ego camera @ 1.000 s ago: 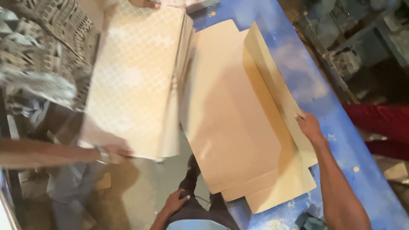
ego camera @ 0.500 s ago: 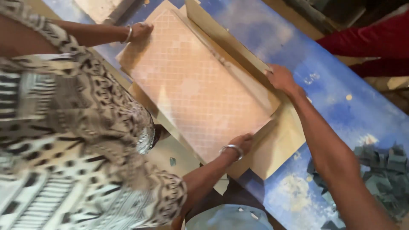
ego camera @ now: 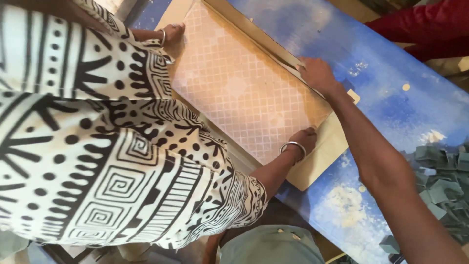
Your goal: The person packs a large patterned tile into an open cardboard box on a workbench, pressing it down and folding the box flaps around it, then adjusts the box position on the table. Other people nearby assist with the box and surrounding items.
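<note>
Stretching across most of the view, a blue worktable (ego camera: 391,98) with pale worn patches is carrying everything else. A co-worker in a black-and-white patterned top (ego camera: 88,146) is leaning in from the left and filling that side of the view. Lying on the table is a flattened brown cardboard sheet (ego camera: 332,146), and a large pale tile (ego camera: 244,88) with a faint diamond lattice is resting flat on top of it, tilted diagonally across the frame. The person's right hand (ego camera: 317,76) is reaching in from the lower right and pressing on the tile's far long edge, fingers curled over the edge where tile and cardboard meet; whether it is truly gripping cannot be told. The person's left hand is not showing. The co-worker's near hand (ego camera: 304,138), wearing a silver bangle (ego camera: 293,146), is holding the tile's near corner, while the co-worker's far hand (ego camera: 173,33) is resting on the tile's upper-left corner. A heap of small grey-green pieces (ego camera: 439,176) is sitting at the right edge of the table.
</note>
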